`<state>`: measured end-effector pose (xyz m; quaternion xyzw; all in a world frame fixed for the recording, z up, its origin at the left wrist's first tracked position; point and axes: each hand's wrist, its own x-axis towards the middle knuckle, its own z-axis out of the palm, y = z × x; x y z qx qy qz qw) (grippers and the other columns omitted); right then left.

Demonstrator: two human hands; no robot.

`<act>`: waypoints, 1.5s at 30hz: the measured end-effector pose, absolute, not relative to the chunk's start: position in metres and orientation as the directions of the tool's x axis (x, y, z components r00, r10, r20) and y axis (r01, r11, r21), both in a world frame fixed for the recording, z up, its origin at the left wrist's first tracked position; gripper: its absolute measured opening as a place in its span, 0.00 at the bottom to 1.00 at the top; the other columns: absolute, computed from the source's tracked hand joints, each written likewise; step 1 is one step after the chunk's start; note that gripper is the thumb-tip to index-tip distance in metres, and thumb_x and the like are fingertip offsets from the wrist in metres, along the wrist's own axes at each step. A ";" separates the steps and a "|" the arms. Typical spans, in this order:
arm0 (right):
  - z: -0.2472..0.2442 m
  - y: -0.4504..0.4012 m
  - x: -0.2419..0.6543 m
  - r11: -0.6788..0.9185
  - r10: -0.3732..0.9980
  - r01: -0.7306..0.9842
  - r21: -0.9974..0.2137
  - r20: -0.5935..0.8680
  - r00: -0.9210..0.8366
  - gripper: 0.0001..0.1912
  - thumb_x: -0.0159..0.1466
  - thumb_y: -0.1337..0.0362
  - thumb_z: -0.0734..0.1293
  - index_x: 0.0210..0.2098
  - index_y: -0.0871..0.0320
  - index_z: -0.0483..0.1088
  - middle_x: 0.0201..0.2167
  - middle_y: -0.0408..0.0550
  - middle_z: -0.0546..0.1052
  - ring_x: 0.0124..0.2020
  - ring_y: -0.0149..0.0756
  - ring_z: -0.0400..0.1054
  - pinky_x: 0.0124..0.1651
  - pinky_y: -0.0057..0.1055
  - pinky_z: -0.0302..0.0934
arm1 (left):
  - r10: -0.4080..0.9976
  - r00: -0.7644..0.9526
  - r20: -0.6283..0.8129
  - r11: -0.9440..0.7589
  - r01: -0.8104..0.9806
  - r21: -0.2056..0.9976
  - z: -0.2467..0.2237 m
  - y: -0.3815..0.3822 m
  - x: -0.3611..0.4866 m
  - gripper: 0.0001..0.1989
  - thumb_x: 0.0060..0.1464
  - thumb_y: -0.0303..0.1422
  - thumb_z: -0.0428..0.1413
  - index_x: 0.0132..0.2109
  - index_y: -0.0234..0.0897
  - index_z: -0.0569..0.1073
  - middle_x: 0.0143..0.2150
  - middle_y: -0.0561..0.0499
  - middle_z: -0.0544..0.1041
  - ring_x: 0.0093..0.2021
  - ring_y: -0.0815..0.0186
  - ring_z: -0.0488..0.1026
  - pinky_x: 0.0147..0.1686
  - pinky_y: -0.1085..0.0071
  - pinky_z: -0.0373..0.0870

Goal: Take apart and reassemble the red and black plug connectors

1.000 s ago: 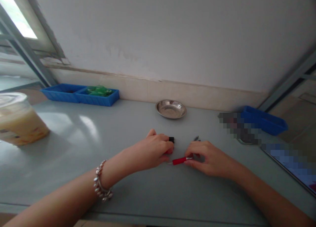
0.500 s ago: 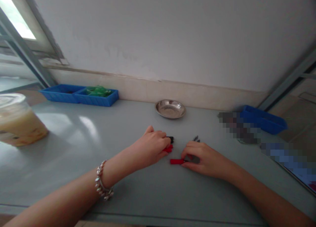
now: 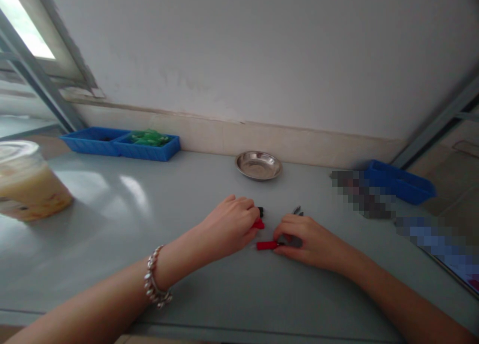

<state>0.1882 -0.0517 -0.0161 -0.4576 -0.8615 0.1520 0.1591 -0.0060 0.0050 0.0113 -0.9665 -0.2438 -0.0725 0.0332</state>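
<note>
My right hand pinches a small red tube-shaped piece between thumb and index finger, low over the grey table. A thin dark end of that piece runs back to the fingertips. Just behind this hand, some small grey metal pieces show past the knuckles. To the left, my left hand is closed, its fingers curled at another small red piece. A small black piece lies by those fingertips, partly hidden. A beaded bracelet circles the left wrist.
A round metal dish stands near the wall. The two-part blue tray at back left holds green pieces. A lidded drink cup stands far left. Another blue tray and blurred flat objects are at right.
My left hand has shifted and turned slightly, and less red shows at its fingertips. The red piece in my right hand has moved slightly left, with a faint pale tip visible.
</note>
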 end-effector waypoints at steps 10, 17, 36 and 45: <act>-0.016 -0.042 0.213 0.251 0.910 0.946 -0.205 0.384 -0.158 0.12 0.60 0.57 0.60 0.38 0.57 0.68 0.34 0.51 0.69 0.36 0.39 0.65 0.38 0.36 0.60 | 0.492 0.792 0.361 -0.864 0.494 0.095 0.012 0.003 -0.003 0.06 0.55 0.32 0.49 0.34 0.34 0.67 0.30 0.50 0.71 0.34 0.65 0.66 0.35 0.68 0.53; -0.027 -0.035 0.222 0.250 0.934 0.958 -0.143 0.296 -0.200 0.07 0.57 0.63 0.64 0.36 0.58 0.69 0.31 0.49 0.70 0.37 0.39 0.65 0.40 0.35 0.60 | 0.444 0.800 0.405 -0.891 0.442 0.103 0.008 0.003 -0.002 0.07 0.57 0.32 0.47 0.36 0.34 0.67 0.32 0.50 0.71 0.34 0.66 0.65 0.35 0.69 0.52; -0.010 -0.045 0.195 0.314 0.945 0.560 -0.767 0.307 -0.109 0.06 0.57 0.63 0.64 0.33 0.57 0.69 0.27 0.44 0.73 0.28 0.32 0.67 0.30 0.28 0.61 | 0.480 0.799 0.363 -0.877 0.436 0.202 0.002 -0.003 0.003 0.09 0.58 0.29 0.45 0.42 0.33 0.69 0.34 0.48 0.70 0.31 0.69 0.68 0.30 0.74 0.64; -0.013 -0.046 0.188 0.274 0.959 0.360 -0.892 0.282 -0.031 0.07 0.53 0.62 0.66 0.31 0.58 0.69 0.27 0.45 0.74 0.29 0.33 0.69 0.33 0.29 0.63 | 0.530 0.761 0.374 -0.847 0.490 0.206 0.000 -0.005 0.002 0.11 0.59 0.31 0.43 0.42 0.35 0.68 0.35 0.49 0.71 0.30 0.68 0.70 0.29 0.73 0.67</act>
